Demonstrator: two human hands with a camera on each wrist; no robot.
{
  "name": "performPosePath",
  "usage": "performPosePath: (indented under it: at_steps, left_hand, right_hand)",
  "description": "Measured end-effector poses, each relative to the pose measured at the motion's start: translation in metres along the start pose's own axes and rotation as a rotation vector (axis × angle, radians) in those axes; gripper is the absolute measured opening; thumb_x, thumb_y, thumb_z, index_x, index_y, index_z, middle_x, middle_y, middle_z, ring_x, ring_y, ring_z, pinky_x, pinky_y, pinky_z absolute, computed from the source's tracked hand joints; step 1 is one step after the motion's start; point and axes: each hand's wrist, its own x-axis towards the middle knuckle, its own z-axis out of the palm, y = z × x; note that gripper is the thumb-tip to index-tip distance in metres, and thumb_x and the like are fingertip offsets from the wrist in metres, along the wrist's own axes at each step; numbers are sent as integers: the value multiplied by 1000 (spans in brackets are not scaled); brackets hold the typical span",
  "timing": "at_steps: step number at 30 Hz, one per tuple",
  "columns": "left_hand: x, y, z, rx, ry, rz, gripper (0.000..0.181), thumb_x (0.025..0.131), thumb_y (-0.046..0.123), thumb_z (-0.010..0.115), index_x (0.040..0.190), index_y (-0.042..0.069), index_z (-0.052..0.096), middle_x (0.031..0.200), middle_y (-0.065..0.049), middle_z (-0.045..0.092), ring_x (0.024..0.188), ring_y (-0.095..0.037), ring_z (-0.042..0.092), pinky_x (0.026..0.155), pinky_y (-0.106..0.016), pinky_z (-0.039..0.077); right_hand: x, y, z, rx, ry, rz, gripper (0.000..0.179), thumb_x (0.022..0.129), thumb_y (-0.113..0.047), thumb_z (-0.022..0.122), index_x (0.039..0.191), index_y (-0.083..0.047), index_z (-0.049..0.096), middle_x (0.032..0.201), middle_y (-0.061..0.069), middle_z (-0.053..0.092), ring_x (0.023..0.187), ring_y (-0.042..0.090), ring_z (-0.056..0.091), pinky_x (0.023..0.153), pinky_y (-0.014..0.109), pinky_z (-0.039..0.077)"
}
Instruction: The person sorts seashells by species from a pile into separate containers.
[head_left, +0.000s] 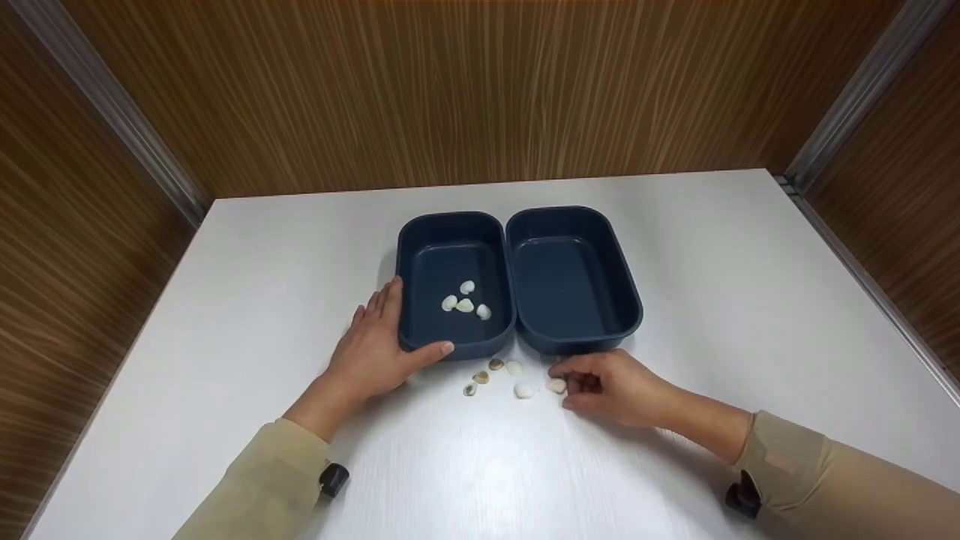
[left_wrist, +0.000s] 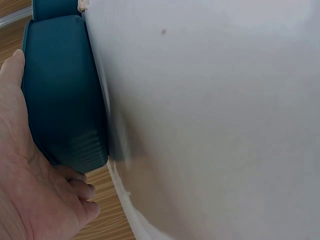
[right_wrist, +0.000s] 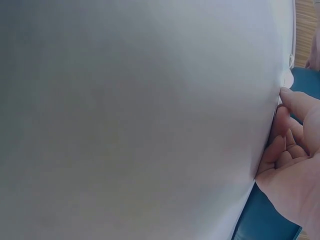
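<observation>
Two dark blue rectangular bins stand side by side, a left bin (head_left: 454, 351) and a right bin (head_left: 579, 345). My left hand (head_left: 369, 356) rests against the left bin's near left corner, fingers straight along its side and thumb at the front rim. Several white seashells (head_left: 465, 305) lie inside that bin. In front of the right bin, my right hand (head_left: 619, 386) is low at the table, forefinger and thumb spread around a white seashell (head_left: 556, 385). A gap shows between thumb and shell. The other fingers are bent beneath the palm.
Beside the right hand's shell lie two more white seashells (head_left: 524, 390) and a few brownish seashells (head_left: 481, 377), just in front of the bins. The white table (head_left: 300, 247) meets a wood-grain panel (head_left: 480, 97) at the back, with similar panels at both sides.
</observation>
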Motion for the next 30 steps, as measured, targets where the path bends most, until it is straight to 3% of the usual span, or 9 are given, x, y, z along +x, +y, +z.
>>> performPosePath:
  at_steps: [17, 30]
  left_hand:
    - [1, -2, 2, -4, 0, 3, 133, 86, 87, 60, 170, 1, 4, 174, -24, 16, 161, -38, 16, 130, -56, 10]
    - [1, -3, 2, -2, -15, -17, 133, 85, 88, 59, 170, 3, 3, 175, -22, 13, 162, -39, 14, 130, -55, 8]
  right_hand:
    - [0, -1, 0, 12, -2, -11, 16, 90, -1, 82, 104, -7, 78, 80, -8, 65, 73, 3, 57, 65, 19, 50]
    - [2, -1, -1, -9, 0, -70, 16, 89, 1, 82, 102, -8, 78, 79, -7, 64, 72, 3, 56, 63, 20, 50]
